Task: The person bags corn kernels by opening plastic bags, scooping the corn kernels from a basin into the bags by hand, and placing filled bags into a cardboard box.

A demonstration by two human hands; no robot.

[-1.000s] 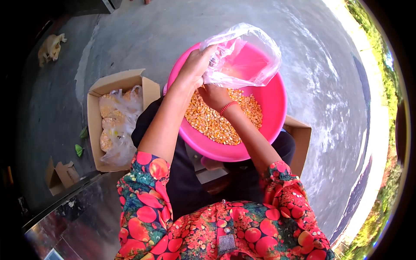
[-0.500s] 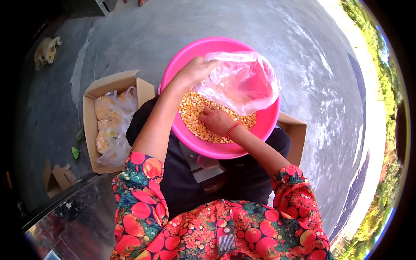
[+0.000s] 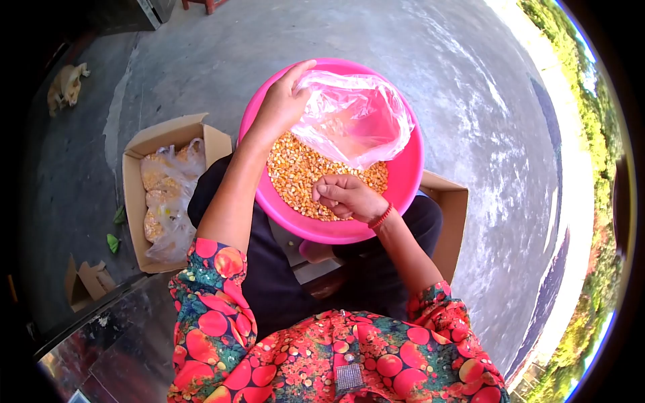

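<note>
A pink basin (image 3: 414, 158) rests on the lap, with loose corn kernels (image 3: 292, 168) in its lower part. My left hand (image 3: 285, 101) grips the near-left rim of a clear plastic bag (image 3: 359, 117), whose mouth hangs open over the basin. Above the kernels, my right hand (image 3: 349, 197) is closed, its fingers curled in and the thumb pressed on them. Whatever it may hold is hidden inside the fist. A red bracelet circles the right wrist.
Left of the basin, a cardboard box (image 3: 134, 201) holds several bags of corn (image 3: 168, 195). Another cardboard box (image 3: 451, 225) is partly hidden at the right knee. A dog (image 3: 67, 87) lies on the floor at the upper left, and green leaves (image 3: 113, 242) are near the left box.
My right hand has come up off the kernels and closed. My left hand and the bag went down from their earlier height, then shifted left. The view has shifted slightly.
</note>
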